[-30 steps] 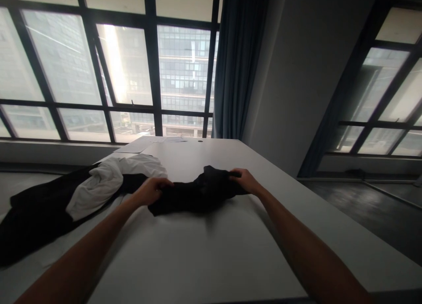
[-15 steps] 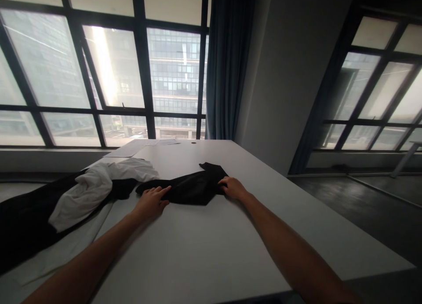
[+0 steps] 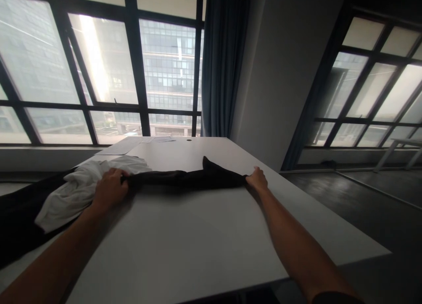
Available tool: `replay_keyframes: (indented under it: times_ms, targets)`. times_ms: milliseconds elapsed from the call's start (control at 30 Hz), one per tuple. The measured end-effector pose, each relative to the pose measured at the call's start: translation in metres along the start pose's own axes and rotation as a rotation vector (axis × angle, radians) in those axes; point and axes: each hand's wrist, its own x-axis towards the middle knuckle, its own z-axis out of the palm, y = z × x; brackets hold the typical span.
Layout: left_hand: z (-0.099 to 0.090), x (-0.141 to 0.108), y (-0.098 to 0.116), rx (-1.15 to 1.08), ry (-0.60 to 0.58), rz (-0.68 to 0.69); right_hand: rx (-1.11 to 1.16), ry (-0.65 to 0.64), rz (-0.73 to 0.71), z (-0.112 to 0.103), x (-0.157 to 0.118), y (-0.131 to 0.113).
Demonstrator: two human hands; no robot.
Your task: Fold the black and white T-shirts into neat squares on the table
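A black piece of clothing [image 3: 187, 179] is stretched sideways between my two hands over the white table [image 3: 184, 242]. Its exact kind does not show. My left hand [image 3: 111, 187] is closed on its left end, beside a crumpled white cloth [image 3: 70, 189]. At the other end, my right hand [image 3: 257, 179] pinches the fabric. A dark pointed flap sticks up from the garment's upper edge, nearer the right hand.
More black fabric [image 3: 23, 216] lies under and left of the white cloth. Sheets of paper [image 3: 120, 146] rest at the table's far left. Beyond the far edge are windows, a blue curtain [image 3: 220, 66] and a pillar [image 3: 280, 75].
The hands have moved apart, left hand to the left and right hand to the right. My left hand went from lying on the black garment to gripping it, and the fabric is pulled into a long strip.
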Motion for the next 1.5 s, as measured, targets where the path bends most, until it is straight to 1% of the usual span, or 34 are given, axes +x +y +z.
replay_keyframes:
  times_ms: [67,100,133,167,200,267,333,367,433,500,533,567,600,633,667,700,733,767,800,833,867,900,933,967,1033,1133,1200,1233,1300,1333,1400,1433,1500]
  targets:
    - [0.005,-0.002,0.006,-0.048,0.086,0.036,-0.081,-0.025,-0.057,0.003,-0.004,-0.011]
    - [0.011,-0.004,0.011,-0.094,0.094,0.088,-0.101,-0.073,-0.100,0.005,-0.006,-0.019]
    - [0.017,-0.007,0.017,-0.135,0.077,0.144,-0.097,-0.153,-0.183,0.006,-0.009,-0.027]
    - [0.025,-0.010,0.023,-0.162,0.040,0.192,-0.082,-0.241,-0.251,0.006,-0.011,-0.035]
    - [0.032,-0.014,0.029,-0.172,-0.018,0.224,-0.069,-0.322,-0.289,0.006,-0.014,-0.042]
    - [0.043,-0.019,0.036,-0.168,-0.178,0.247,-0.045,-0.443,-0.313,0.003,-0.018,-0.050]
    - [0.047,-0.022,0.040,-0.177,-0.327,0.256,-0.033,-0.557,-0.297,-0.003,-0.021,-0.055]
    - [0.045,-0.022,0.040,-0.198,-0.386,0.265,-0.029,-0.623,-0.283,-0.006,-0.022,-0.057]
    - [0.035,-0.019,0.039,-0.266,-0.495,0.292,-0.050,-0.771,-0.270,-0.012,-0.023,-0.065]
    - [0.017,-0.013,0.036,-0.349,-0.632,0.329,-0.132,-0.916,-0.287,-0.018,-0.022,-0.082]
    - [0.005,-0.008,0.033,-0.386,-0.688,0.350,-0.191,-0.968,-0.302,-0.020,-0.019,-0.095]
    - [-0.008,-0.003,0.030,-0.408,-0.710,0.370,-0.257,-0.987,-0.317,-0.022,-0.015,-0.111]
    - [-0.023,0.004,0.027,-0.409,-0.680,0.380,-0.314,-0.949,-0.329,-0.025,-0.011,-0.130]
    - [-0.039,0.010,0.022,-0.384,-0.600,0.371,-0.349,-0.851,-0.336,-0.027,-0.005,-0.152]
    - [-0.057,0.017,0.016,-0.335,-0.472,0.340,-0.344,-0.675,-0.355,-0.030,0.002,-0.176]
    - [-0.075,0.023,0.009,-0.262,-0.315,0.282,-0.293,-0.457,-0.364,-0.031,0.008,-0.202]
    - [-0.094,0.028,0.002,-0.176,-0.150,0.201,-0.196,-0.249,-0.382,-0.032,0.013,-0.229]
    - [-0.112,0.030,-0.006,-0.089,0.010,0.118,-0.083,-0.134,-0.442,-0.031,0.017,-0.255]
    - [-0.128,0.031,-0.014,-0.007,0.145,0.052,0.017,-0.110,-0.490,-0.028,0.018,-0.280]
    - [-0.141,0.030,-0.022,0.069,0.252,0.000,0.082,-0.161,-0.545,-0.024,0.017,-0.303]
    - [-0.151,0.026,-0.030,0.139,0.320,-0.034,0.092,-0.253,-0.572,-0.019,0.013,-0.323]
    - [-0.156,0.021,-0.039,0.202,0.346,-0.053,0.071,-0.345,-0.585,-0.012,0.006,-0.339]
    - [-0.157,0.014,-0.047,0.253,0.334,-0.068,0.042,-0.436,-0.609,-0.004,-0.003,-0.351]
    - [-0.154,0.007,-0.055,0.291,0.293,-0.083,0.011,-0.519,-0.639,0.004,-0.013,-0.358]
    - [-0.138,-0.008,-0.071,0.315,0.177,-0.118,-0.051,-0.652,-0.714,0.019,-0.035,-0.362]
    - [-0.104,-0.021,-0.091,0.259,-0.017,-0.207,-0.169,-0.793,-0.811,0.031,-0.060,-0.346]
    - [-0.086,-0.021,-0.102,0.200,-0.146,-0.295,-0.231,-0.854,-0.829,0.031,-0.069,-0.328]
    - [-0.080,-0.019,-0.105,0.168,-0.196,-0.333,-0.244,-0.875,-0.819,0.029,-0.071,-0.319]
    - [-0.074,-0.009,-0.107,0.116,-0.245,-0.370,-0.241,-0.895,-0.778,0.024,-0.072,-0.303]
    - [-0.074,-0.003,-0.104,0.100,-0.234,-0.369,-0.221,-0.891,-0.761,0.021,-0.072,-0.295]
    - [-0.074,0.009,-0.089,0.053,-0.133,-0.346,-0.136,-0.861,-0.737,0.015,-0.070,-0.284]
    - [-0.073,0.014,-0.076,0.002,-0.058,-0.324,-0.063,-0.839,-0.728,0.013,-0.070,-0.279]
    - [-0.067,0.017,-0.037,-0.169,0.077,-0.234,0.146,-0.806,-0.661,0.011,-0.069,-0.274]
